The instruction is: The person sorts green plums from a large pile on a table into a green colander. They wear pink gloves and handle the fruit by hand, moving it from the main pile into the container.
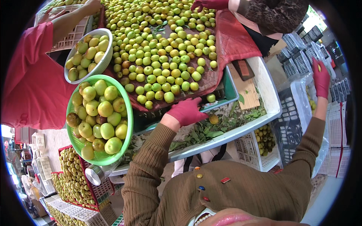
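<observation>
My left hand (pixel 186 111), in a red glove, is over the near edge of a fruit-covered table. Thumb and fingers are apart with no fruit visible between them; the palm side is hidden. Just beyond its fingertips lies a single green fruit (pixel 211 98). Many yellow-green fruits, likely jujubes (pixel 161 72), spread over a dark red quilted cloth (pixel 236 39). Far out to the right, my right hand (pixel 321 80), gloved alike, pinches a small yellow-green fruit (pixel 319 67). Below it is a plastic-lined crate (pixel 299 99) with some fruit inside.
A green basket (pixel 130 113) and a white basket (pixel 109 60) hold fruit at left. Leaves (pixel 209 132) litter a white tray (pixel 273 93) before me. A person in a red shirt (pixel 36 82) and a co-worker's gloved hand (pixel 210 4) are nearby. Fruit-filled crates (pixel 96 180) stand lower left.
</observation>
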`<state>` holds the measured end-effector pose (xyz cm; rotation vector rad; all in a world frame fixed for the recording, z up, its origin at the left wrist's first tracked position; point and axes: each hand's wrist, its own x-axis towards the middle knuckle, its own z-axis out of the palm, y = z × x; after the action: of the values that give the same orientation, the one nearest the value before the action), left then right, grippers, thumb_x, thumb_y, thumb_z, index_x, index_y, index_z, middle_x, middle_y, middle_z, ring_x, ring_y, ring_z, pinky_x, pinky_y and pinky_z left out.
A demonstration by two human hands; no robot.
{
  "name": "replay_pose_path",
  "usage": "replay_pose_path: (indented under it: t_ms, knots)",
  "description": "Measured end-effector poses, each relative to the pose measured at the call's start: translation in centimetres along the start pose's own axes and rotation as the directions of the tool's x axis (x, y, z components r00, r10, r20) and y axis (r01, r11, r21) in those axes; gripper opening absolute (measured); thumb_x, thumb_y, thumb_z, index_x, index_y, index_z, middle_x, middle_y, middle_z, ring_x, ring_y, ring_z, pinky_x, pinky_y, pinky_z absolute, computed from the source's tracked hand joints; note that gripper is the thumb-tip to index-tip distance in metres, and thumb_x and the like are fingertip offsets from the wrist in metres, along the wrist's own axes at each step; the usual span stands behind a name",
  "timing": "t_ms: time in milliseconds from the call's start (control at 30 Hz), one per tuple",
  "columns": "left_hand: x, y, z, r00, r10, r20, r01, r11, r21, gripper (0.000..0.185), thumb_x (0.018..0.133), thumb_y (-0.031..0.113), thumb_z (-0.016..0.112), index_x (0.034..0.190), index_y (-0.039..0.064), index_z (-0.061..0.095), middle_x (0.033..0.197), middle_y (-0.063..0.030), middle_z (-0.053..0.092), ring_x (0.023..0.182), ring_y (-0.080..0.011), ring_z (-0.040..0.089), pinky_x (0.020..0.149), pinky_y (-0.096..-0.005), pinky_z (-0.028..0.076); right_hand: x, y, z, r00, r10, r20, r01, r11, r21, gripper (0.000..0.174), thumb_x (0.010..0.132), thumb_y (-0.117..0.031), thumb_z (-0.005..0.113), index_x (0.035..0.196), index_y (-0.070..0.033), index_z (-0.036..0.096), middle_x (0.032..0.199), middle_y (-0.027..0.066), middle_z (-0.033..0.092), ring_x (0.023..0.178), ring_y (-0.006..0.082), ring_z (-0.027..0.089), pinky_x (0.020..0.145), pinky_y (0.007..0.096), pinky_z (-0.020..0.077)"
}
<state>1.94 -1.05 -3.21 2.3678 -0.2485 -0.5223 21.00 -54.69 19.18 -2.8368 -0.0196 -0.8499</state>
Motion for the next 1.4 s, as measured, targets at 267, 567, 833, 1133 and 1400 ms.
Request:
replay_pose_path:
  t_ms: [267,567,833,1133,1400]
  knots:
    - [-0.7,0.0,-0.8,0.997,-0.061,0.051,0.062,0.998,-0.026,0.087,0.085,0.047,0.072,0.151,-0.003,0.045,0.146,-0.025,0.056,0.135,-0.0363,0.056,0.112,-0.0394,0.044,-7.0,20.5,1.6,0.935,0.346,0.08,-0.284,0.863,-0.417,0.06,0.098,-0.064,0.051,0.113,-0.009,0.071,0.117,0.0233,0.069,0.111,0.0454,0.064,0.093,0.0504,0.0509]
    - [-0.2,0.0,-0.4,0.997,-0.062,0.056,0.059,0.997,0.059,0.08,0.086,0.044,0.068,0.149,-0.002,0.048,0.148,-0.0265,0.053,0.137,-0.0386,0.053,0.115,-0.0419,0.041,-7.8,-9.6,4.5,0.922,-0.339,-0.188,0.387,0.82,0.421,0.029,0.098,-0.014,0.068,0.126,-0.005,0.07,0.123,0.0128,0.072,0.112,0.025,0.069,0.097,0.0348,0.0527]
    - [-1.1,0.6,-0.7,0.999,0.009,0.041,-0.012,0.996,0.084,0.078,0.081,0.05,0.07,0.143,0.004,0.056,0.142,-0.0253,0.059,0.127,-0.0402,0.059,0.108,-0.0441,0.046,-18.0,-44.5,19.2,0.258,-0.966,0.008,0.605,0.168,0.778,0.06,0.084,-0.016,0.079,0.141,-0.011,0.059,0.145,0.0133,0.058,0.14,0.0365,0.048,0.121,0.0534,0.0316]
    - [-1.3,-0.4,-0.7,0.993,-0.076,0.09,0.074,0.997,0.026,0.069,0.087,0.049,0.069,0.14,0.005,0.059,0.14,-0.0205,0.063,0.127,-0.0386,0.06,0.109,-0.0444,0.045,-22.6,-53.9,25.7,0.195,-0.98,-0.035,0.804,0.139,0.578,0.069,0.083,-0.061,0.067,0.146,-0.034,0.055,0.161,0.0127,0.042,0.15,0.0484,0.031,0.114,0.0796,0.0125]
    - [-1.8,2.2,-1.1,0.955,-0.292,0.053,0.273,0.935,0.226,0.067,0.09,0.055,0.063,0.142,0.012,0.054,0.136,-0.0177,0.062,0.122,-0.0386,0.063,0.098,-0.065,0.045,-16.7,-42.1,25.3,0.198,-0.976,0.092,0.831,0.217,0.512,0.076,0.088,-0.059,0.067,0.155,-0.03,0.045,0.162,0.0097,0.041,0.151,0.048,0.027,0.119,0.0699,0.0191]
